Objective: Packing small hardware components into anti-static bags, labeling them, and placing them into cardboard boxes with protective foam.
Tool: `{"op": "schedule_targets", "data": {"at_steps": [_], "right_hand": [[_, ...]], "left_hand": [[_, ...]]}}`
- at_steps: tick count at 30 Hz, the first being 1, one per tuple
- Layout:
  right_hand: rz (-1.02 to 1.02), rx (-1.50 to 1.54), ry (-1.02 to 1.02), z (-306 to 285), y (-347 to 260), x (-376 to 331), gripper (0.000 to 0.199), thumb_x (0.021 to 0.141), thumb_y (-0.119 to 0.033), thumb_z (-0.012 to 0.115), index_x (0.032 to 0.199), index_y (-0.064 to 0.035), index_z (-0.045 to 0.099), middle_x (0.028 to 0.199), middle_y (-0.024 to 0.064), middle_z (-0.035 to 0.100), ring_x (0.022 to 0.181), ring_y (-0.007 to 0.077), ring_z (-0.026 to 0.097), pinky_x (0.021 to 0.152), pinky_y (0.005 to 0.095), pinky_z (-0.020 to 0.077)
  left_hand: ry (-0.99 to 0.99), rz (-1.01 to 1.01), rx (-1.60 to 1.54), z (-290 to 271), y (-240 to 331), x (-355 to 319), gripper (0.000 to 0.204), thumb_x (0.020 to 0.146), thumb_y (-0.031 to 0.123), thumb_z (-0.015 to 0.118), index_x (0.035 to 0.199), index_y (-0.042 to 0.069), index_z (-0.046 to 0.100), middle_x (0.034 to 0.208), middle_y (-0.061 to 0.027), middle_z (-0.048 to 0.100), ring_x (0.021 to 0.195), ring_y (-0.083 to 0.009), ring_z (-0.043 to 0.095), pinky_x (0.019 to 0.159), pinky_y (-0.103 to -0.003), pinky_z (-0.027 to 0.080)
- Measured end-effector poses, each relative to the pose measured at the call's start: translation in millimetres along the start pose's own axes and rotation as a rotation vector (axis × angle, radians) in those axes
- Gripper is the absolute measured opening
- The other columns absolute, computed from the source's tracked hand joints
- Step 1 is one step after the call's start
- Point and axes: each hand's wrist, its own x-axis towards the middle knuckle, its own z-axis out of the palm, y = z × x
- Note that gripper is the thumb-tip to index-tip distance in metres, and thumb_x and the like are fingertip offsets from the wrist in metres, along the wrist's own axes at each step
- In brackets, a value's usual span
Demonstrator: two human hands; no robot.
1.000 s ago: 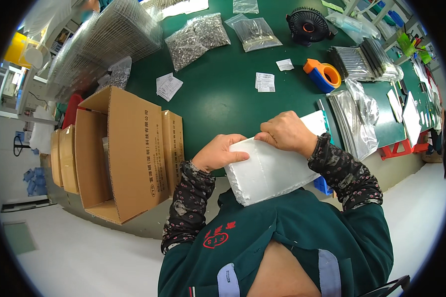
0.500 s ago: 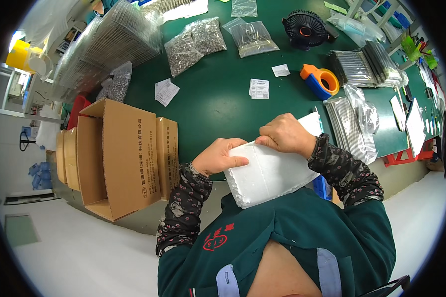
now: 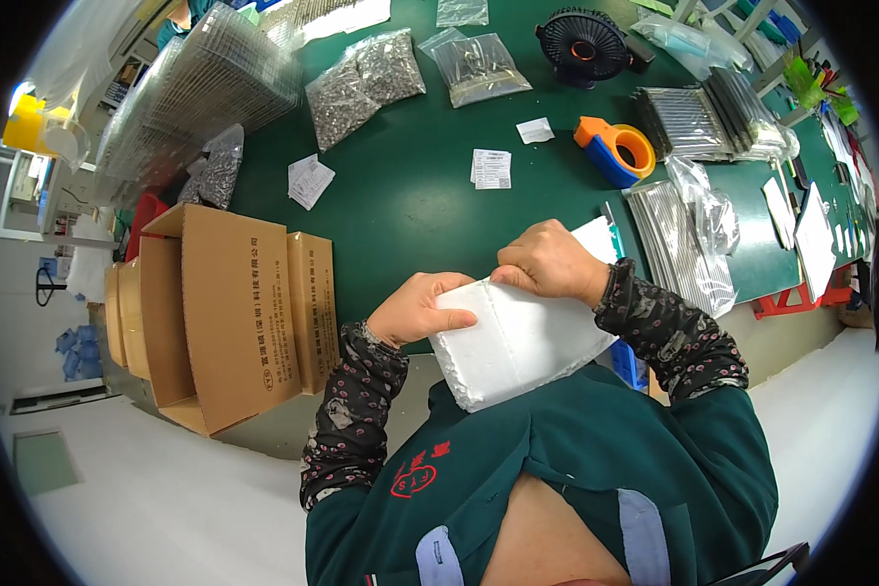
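A white foam slab (image 3: 523, 337) is being held between both hands at the near side of the green worktop (image 3: 400, 230), its near edge reaching the person's shirt (image 3: 518, 449). The left hand (image 3: 422, 308) is gripping the far left corner, thumb lying on top; its fingers are partly hiding behind the slab. The right hand (image 3: 549, 261) is closing on the far edge, farther right and apart from the left. The slab's rough left end is facing an open carton (image 3: 239, 317), well apart. Open room is stretching beyond the hands toward paper slips (image 3: 492, 169); bagged grey strips (image 3: 669, 244) are bounding it on the right.
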Motion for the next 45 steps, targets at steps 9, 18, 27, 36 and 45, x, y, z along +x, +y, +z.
{"op": "schedule_targets", "data": {"at_steps": [9, 18, 27, 36, 45], "right_hand": [[0.065, -0.079, 0.134, -12, 12, -4, 0.038, 0.086, -0.036, 0.044, 0.065, -0.0085, 0.06, 0.057, 0.0114, 0.055, 0.055, 0.0304, 0.054, 0.051, 0.0392, 0.0426], [0.442, -0.333, -0.073, -11, 30, 10, 0.043, 0.087, -0.038, 0.044, 0.065, -0.0054, 0.062, 0.056, 0.0132, 0.056, 0.055, 0.0312, 0.055, 0.052, 0.0402, 0.043], [0.456, -0.282, 0.012, 6, 4, 28, 0.047, 0.086, -0.042, 0.042, 0.065, -0.0056, 0.063, 0.056, 0.0142, 0.058, 0.056, 0.0301, 0.059, 0.054, 0.0395, 0.0459], [0.445, -0.214, 0.049, -11, -10, -6, 0.039, 0.087, -0.037, 0.043, 0.071, -0.0058, 0.061, 0.059, 0.0137, 0.057, 0.056, 0.0318, 0.055, 0.052, 0.0407, 0.0421], [0.395, -0.134, 0.045, -16, -15, -19, 0.04, 0.086, -0.036, 0.047, 0.066, -0.0047, 0.06, 0.058, 0.0141, 0.056, 0.055, 0.0311, 0.055, 0.05, 0.0387, 0.0417]], "left_hand": [[-0.108, 0.074, -0.055, -19, -5, 5, 0.029, 0.072, 0.01, 0.069, 0.097, 0.0, 0.059, 0.087, -0.0037, 0.061, 0.077, -0.0093, 0.056, 0.073, -0.023, 0.044], [0.464, -0.129, 0.22, -77, -99, 25, 0.039, 0.073, 0.015, 0.066, 0.105, -0.001, 0.053, 0.097, -0.0102, 0.058, 0.088, -0.0186, 0.054, 0.08, -0.029, 0.042], [0.359, 0.158, -0.232, 11, -30, 38, 0.05, 0.077, 0.019, 0.065, 0.118, 0.002, 0.042, 0.11, -0.0123, 0.051, 0.102, -0.0234, 0.049, 0.087, -0.035, 0.04], [0.269, 0.089, -0.594, 53, -25, 19, 0.044, 0.079, 0.012, 0.061, 0.116, -0.002, 0.042, 0.107, -0.0095, 0.054, 0.096, -0.0163, 0.054, 0.083, -0.029, 0.044], [0.177, 0.132, -0.602, 59, -28, 18, 0.042, 0.079, 0.01, 0.061, 0.114, -0.003, 0.044, 0.105, -0.01, 0.055, 0.093, -0.0163, 0.055, 0.082, -0.029, 0.045]]}}
